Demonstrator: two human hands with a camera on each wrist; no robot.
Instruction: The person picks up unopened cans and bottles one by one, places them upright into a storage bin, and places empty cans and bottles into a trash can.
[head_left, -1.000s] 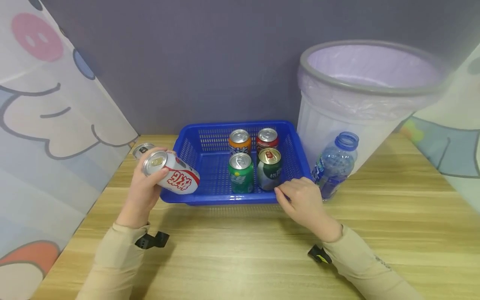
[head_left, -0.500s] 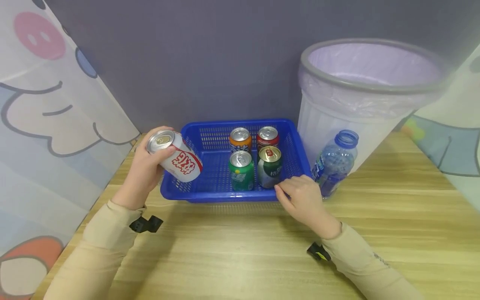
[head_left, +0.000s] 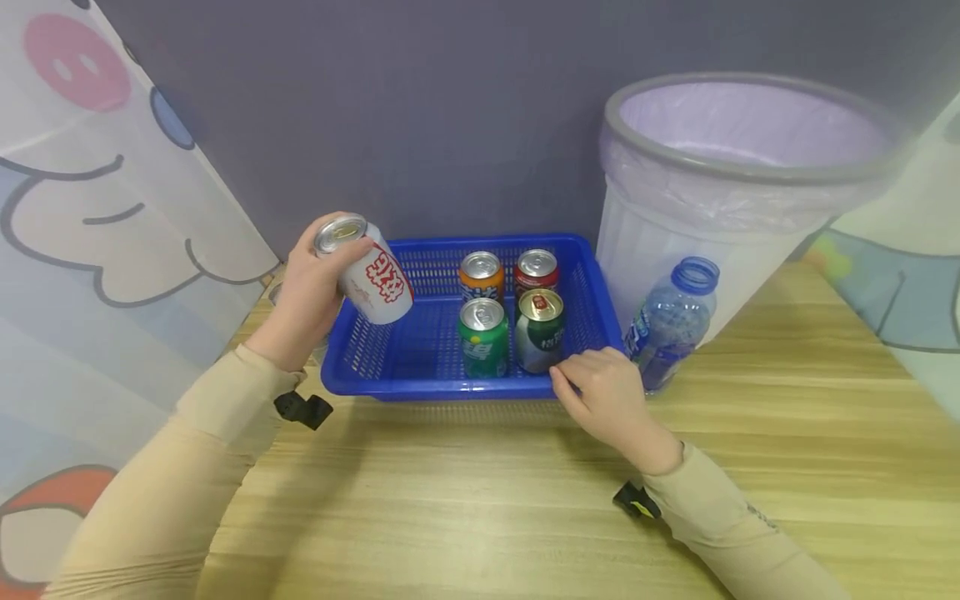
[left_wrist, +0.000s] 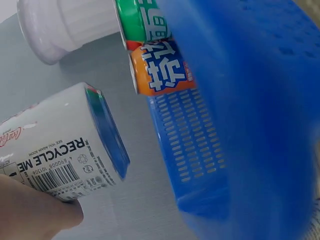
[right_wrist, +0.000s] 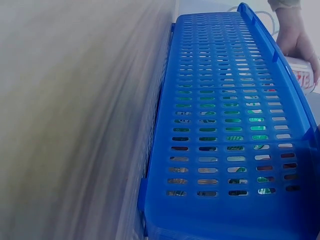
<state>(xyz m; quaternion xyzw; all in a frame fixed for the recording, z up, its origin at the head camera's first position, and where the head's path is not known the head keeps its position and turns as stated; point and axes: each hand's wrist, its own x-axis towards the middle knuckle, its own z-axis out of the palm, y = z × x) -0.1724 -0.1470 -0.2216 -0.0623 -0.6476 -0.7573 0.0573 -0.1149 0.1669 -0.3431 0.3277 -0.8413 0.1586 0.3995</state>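
Observation:
My left hand (head_left: pixel 303 287) grips a white soda can (head_left: pixel 384 283) with red lettering, tilted above the left end of the blue plastic basket (head_left: pixel 420 387). In the left wrist view, the can (left_wrist: pixel 65 145) hangs apart from the basket, its bottom facing the basket. At the basket's near right rim, my right hand (head_left: pixel 603 400) holds the edge, fingers curled over it. Four kinds of soda can stand upright inside: an orange can (head_left: pixel 481 279), a red can (head_left: pixel 537 275), a green can (head_left: pixel 483 346) and a dark green can (head_left: pixel 538 337) with a gold top.
Right of the basket stands a clear blue-tinted bottle (head_left: pixel 671 325) without a cap. Behind it is a large white bin (head_left: pixel 660 233) with a lilac liner. Another can (head_left: pixel 275 293) is mostly hidden behind my left hand. A grey wall (head_left: pixel 420 125) rises behind the wooden table (head_left: pixel 465 492).
My left hand has lifted the white can up and away from me, a little to the right, over the basket's left end. The right hand stays at the rim.

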